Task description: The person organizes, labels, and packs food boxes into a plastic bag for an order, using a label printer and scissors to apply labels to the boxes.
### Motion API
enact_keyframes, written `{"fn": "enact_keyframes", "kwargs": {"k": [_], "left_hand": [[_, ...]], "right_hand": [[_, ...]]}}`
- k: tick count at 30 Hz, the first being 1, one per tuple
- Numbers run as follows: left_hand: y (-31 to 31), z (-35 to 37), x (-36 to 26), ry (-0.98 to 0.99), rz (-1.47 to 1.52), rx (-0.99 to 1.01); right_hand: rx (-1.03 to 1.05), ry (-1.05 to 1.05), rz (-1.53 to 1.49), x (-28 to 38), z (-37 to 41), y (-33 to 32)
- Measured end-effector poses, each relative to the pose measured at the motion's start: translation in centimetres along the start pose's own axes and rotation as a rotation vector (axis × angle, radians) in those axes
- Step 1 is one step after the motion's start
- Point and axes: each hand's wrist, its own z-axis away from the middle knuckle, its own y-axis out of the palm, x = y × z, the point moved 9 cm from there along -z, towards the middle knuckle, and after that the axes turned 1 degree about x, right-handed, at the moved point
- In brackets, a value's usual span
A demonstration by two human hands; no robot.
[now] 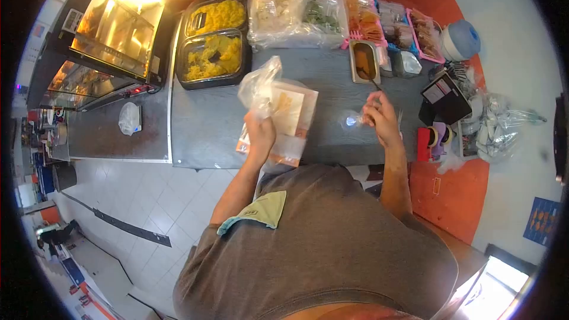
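Note:
My left hand [261, 133] is closed on a clear plastic bag [264, 80], whose crumpled upper part rises above my fingers. Beneath the bag and this hand lie printed paper wrappers [305, 109], white with orange edges, at the front of the dark counter. My right hand [382, 115] has its fingers curled at the end of a dark-handled spoon [374, 83]. The spoon's other end dips into a rectangular metal container [357, 76] of brown sauce; its bowl is hidden there.
Black trays of yellow rice [216, 15] stand back left, beside a lit food warmer [112, 29]. Plastic-covered tubs [296, 38] and pink-edged baskets [435, 56] of packets line the back. A red tape dispenser [423, 144], black box [447, 96] and plastic bags [501, 130] crowd the right.

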Motion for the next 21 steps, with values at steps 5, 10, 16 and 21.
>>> {"fn": "enact_keyframes", "kwargs": {"k": [5,10,16,21], "left_hand": [[10.2,1.4,-1.1,-0.005,0.082,0.039],[19.1,4.6,-3.2,-0.108,0.162,0.247],[20.6,5.9,-5.3,0.196,-0.106,0.500],[21.0,6.5,-9.1,0.689,-0.414,0.604]], "right_hand": [[0.092,-0.075,0.130,0.3,3.4,-4.3],[0.287,0.003,0.018,1.0,4.0,-5.5],[0.511,0.073,0.150,0.8,1.3,-4.7],[0.695,0.055,0.199,-0.5,-0.8,-1.9]]}}
